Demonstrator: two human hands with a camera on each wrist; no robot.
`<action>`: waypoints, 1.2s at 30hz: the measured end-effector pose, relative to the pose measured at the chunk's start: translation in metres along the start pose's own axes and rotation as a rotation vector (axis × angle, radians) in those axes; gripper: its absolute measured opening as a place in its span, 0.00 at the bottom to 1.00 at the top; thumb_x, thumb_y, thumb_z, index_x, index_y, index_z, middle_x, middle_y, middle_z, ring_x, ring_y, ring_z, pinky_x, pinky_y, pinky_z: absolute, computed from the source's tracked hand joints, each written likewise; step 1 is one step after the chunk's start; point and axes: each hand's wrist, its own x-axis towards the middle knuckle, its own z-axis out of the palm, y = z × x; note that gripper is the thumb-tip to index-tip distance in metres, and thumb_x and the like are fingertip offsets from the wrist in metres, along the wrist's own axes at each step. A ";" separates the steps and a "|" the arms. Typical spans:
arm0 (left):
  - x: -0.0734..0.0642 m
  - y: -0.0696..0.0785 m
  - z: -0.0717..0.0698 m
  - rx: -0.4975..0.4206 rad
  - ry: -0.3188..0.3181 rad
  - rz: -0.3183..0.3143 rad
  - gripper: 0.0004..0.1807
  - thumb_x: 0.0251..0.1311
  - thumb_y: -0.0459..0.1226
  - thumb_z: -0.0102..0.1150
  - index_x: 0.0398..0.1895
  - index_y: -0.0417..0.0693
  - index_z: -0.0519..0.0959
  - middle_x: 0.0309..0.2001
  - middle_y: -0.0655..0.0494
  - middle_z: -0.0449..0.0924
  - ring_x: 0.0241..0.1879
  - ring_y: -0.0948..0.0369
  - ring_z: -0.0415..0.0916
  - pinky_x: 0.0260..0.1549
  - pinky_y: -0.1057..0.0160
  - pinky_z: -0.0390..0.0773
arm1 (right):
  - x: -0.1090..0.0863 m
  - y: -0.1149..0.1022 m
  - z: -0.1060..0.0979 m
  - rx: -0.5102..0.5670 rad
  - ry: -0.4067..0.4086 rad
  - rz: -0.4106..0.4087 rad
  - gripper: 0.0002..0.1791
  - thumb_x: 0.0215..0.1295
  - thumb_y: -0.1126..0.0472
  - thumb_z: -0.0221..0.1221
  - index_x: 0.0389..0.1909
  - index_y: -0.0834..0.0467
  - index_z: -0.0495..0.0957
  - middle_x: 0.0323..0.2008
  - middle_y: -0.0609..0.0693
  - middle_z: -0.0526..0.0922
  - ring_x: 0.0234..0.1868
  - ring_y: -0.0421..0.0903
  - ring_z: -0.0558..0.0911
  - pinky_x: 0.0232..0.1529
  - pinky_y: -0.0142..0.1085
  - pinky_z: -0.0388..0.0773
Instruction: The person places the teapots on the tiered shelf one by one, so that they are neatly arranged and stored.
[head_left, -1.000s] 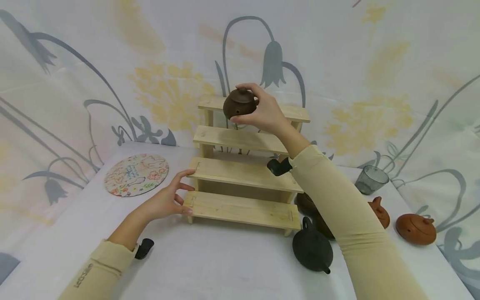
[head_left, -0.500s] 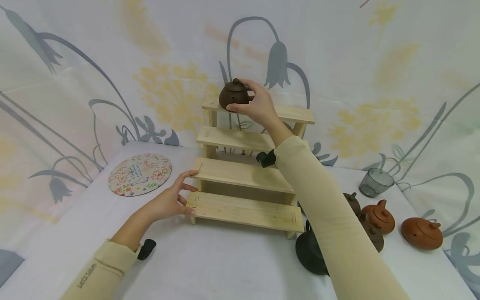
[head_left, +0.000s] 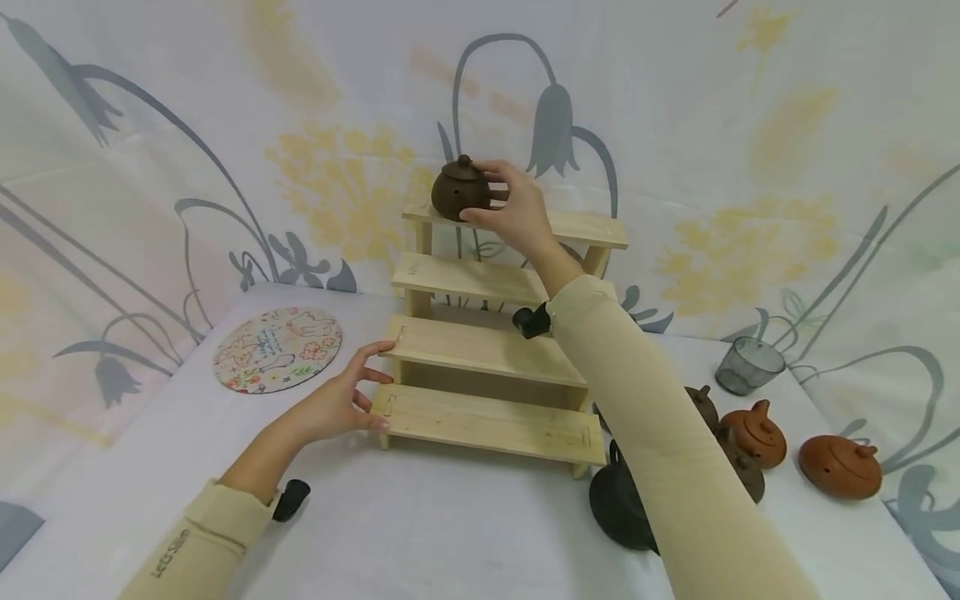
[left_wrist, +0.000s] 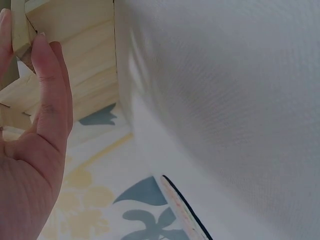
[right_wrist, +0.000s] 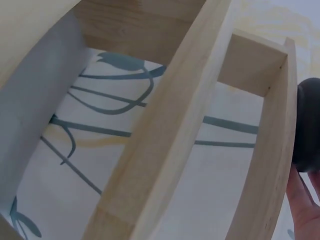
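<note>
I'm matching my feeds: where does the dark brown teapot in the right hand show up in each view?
Head: upper middle, the dark brown teapot in the right hand.
Left wrist: not in the picture.
Right wrist: dark shape at the right edge, about mid-height, partly cut off.
Shared landmark: the wooden stand, visible in all three views.
</note>
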 end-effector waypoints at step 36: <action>-0.001 -0.004 -0.006 -0.019 -0.012 0.006 0.58 0.43 0.29 0.72 0.71 0.61 0.42 0.57 0.35 0.67 0.30 0.54 0.72 0.28 0.56 0.72 | -0.153 0.002 -0.069 0.122 0.095 -0.173 0.31 0.46 0.79 0.66 0.55 0.66 0.72 0.53 0.53 0.73 0.52 0.46 0.75 0.51 0.40 0.71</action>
